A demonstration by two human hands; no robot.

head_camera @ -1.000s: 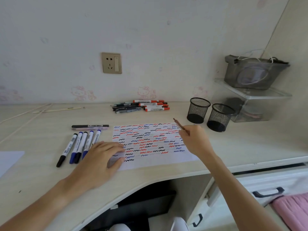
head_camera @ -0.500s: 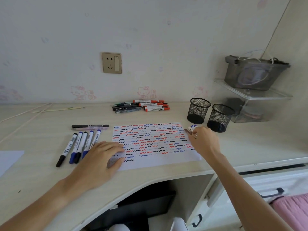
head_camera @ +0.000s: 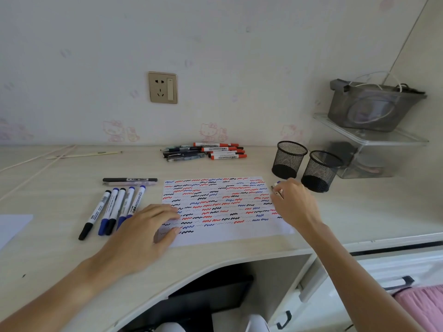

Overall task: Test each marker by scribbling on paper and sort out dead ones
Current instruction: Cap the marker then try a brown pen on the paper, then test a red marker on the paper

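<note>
Now right hand (head_camera: 293, 202) lower, nearer cup (head_camera: 320, 172).

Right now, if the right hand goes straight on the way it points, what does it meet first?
Probably the nearer mesh cup. The right hand, gripping a pen at the paper's right edge, points up and away toward it, though depth is unclear.

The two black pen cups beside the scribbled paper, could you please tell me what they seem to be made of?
Both the left black mesh pen cup and the right black mesh pen cup look like fine wire mesh, probably metal with a matte black coating: the desk shows through their walls, and each has a solid rim and base.
</note>
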